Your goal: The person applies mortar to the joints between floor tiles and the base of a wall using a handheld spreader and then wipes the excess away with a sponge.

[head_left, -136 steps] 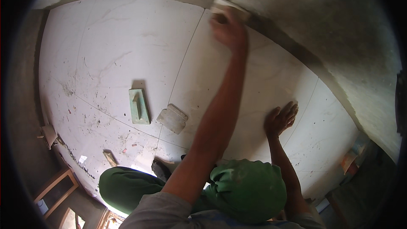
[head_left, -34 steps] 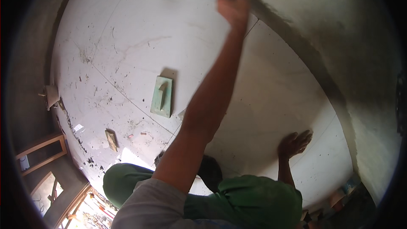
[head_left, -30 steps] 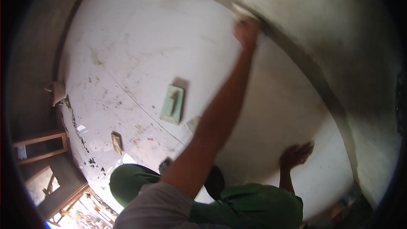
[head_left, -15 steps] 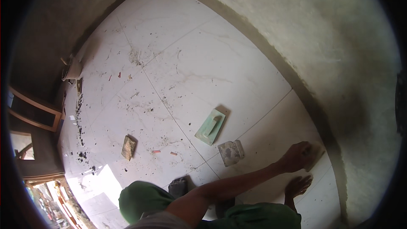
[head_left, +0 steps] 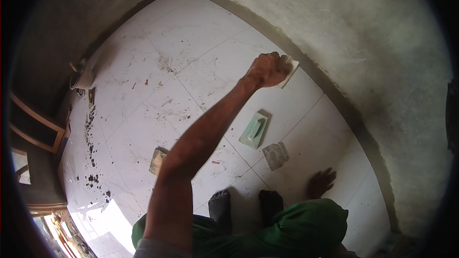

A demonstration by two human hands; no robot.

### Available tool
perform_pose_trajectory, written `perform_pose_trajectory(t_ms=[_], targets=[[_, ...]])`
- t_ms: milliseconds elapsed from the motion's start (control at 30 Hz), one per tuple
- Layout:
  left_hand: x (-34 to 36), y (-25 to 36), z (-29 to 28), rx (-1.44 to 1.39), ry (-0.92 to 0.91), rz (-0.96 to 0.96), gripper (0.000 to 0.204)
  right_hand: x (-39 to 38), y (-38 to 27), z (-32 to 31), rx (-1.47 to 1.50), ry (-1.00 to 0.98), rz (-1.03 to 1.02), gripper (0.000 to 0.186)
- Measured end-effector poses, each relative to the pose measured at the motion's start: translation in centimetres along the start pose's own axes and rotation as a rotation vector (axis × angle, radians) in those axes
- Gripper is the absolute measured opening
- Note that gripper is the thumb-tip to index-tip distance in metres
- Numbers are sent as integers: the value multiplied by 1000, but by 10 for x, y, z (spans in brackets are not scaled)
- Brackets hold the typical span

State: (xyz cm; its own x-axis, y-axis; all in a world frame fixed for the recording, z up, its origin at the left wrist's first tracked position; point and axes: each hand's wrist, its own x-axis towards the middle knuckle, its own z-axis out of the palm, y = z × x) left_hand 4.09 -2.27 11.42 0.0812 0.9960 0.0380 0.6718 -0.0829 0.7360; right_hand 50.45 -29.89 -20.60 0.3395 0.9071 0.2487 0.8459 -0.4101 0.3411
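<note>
My left hand is closed around a pale, flat, straight-edged piece; its exact kind is unclear. It is over the tiled floor, close to the dark cement strip along the foot of the right wall. My right hand rests on the floor beside my green-clad knee, fingers spread, holding nothing. Between the two hands lie a light green plastering float, its handle facing up, and a grey-smeared square plate. My left forearm partly covers a brown, rough block.
Bare plastered walls meet at the far corner. Crumbs and dark debris litter the pale tiles, mostly leftward. A bucket-like container stands by the left wall near a wooden frame. My dark-covered feet are below.
My left hand has swept the pale piece along the wall's foot, away from me and leftward. My right hand stays down on the floor. The view has shifted, showing both feet.
</note>
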Motion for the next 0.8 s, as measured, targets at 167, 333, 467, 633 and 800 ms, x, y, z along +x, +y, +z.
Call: perform_pose_trajectory(t_ms=[167,333,467,633,800], targets=[[-31,-89,-27,510,-100,238,46,-65,-78,-127,341,-238,-409,72],[-159,-133,-56,402,-223,144,35,-32,-94,-107,790,-235,-478,73],[-274,-176,-41,-124,-115,-71,37,-23,-133,-136,712,-339,-794,70],[-379,-210,20,-892,143,-128,37,39,-159,-153,857,-232,-979,50],[-411,-219,83,-1003,308,-432,40,128,-213,-229,855,-151,-1269,21]])
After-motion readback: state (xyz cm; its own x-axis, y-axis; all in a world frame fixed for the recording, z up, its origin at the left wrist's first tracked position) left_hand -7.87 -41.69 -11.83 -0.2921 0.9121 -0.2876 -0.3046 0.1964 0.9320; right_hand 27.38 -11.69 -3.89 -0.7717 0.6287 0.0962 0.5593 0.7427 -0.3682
